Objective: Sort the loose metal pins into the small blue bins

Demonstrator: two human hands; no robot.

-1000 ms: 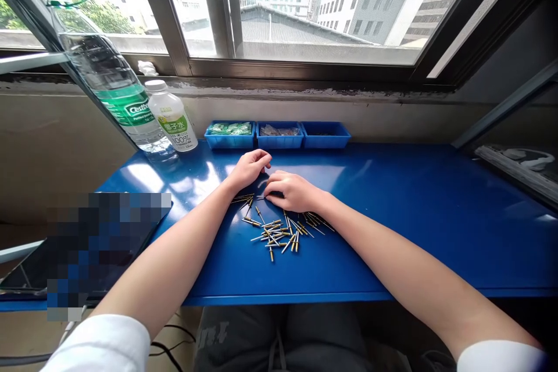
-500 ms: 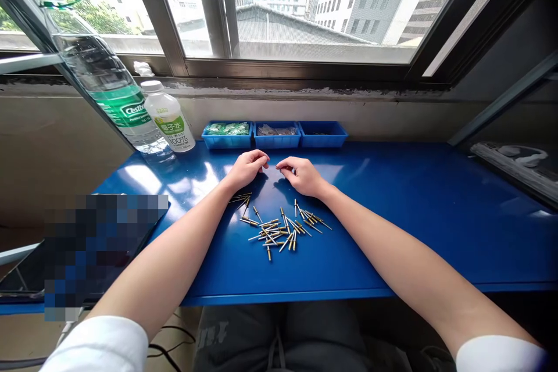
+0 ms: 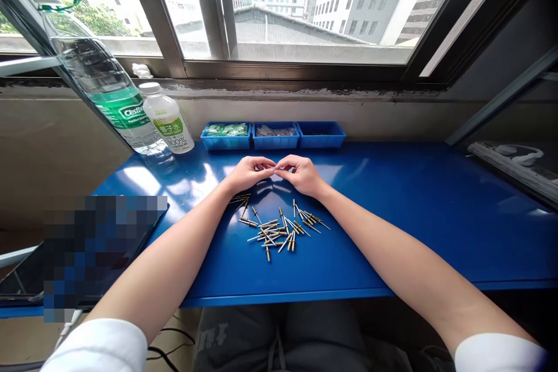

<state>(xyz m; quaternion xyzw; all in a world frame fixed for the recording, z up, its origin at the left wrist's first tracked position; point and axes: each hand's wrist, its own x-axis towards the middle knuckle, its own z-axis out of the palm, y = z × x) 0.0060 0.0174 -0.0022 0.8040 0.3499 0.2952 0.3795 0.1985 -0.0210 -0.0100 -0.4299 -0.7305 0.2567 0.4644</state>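
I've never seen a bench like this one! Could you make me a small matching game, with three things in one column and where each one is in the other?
Things:
1. Gold-coloured blind rivets
2. Small plastic drink bottle
3. Green packets

Places:
A. Inside the leftmost blue tray
B. Scattered on the blue bench top
C. Standing left of the trays

Pairs: 1-B, 2-C, 3-A

Blue metal worktop (image 3: pixel 392 215) with loose blind rivets (image 3: pixel 272 233) scattered near its centre. Behind the rivets, three blue plastic trays (image 3: pixel 276 144) in a row; behind and left of them, a small plastic bottle (image 3: pixel 168 119) and a large water bottle (image 3: pixel 117 110).
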